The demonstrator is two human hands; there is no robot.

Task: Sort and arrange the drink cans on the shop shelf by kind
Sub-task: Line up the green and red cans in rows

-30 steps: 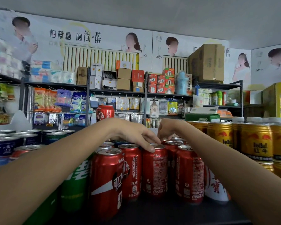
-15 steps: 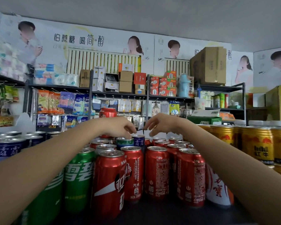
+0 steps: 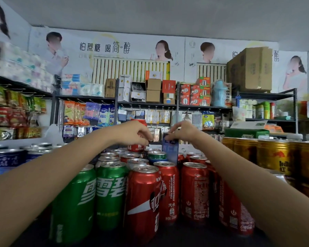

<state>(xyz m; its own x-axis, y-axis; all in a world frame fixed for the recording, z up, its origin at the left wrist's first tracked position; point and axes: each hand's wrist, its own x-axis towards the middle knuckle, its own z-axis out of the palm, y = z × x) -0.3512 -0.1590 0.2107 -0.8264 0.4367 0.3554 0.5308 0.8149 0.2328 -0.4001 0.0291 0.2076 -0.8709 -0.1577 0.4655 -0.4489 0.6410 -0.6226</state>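
Red cola cans [image 3: 194, 191] fill the middle of the dark shelf [image 3: 185, 236], with green Sprite cans [image 3: 111, 195] to their left. My right hand [image 3: 183, 131] pinches the top of a blue can [image 3: 170, 151] and holds it above the back rows. Just below it stands a green-rimmed can [image 3: 156, 155]. My left hand [image 3: 132, 133] hovers with curled fingers in front of a red can [image 3: 137, 147] stacked at the back. Whether that hand holds the red can is hidden.
Blue cans [image 3: 5, 161] stand at the left and gold Red Bull cans [image 3: 275, 157] at the right. Behind the cans are racks of hanging packets [image 3: 100, 113] and boxes [image 3: 194, 94].
My right hand has taken the blue can from among the back cans and raised it. My left hand has risen a little. The camera has moved closer and lower.
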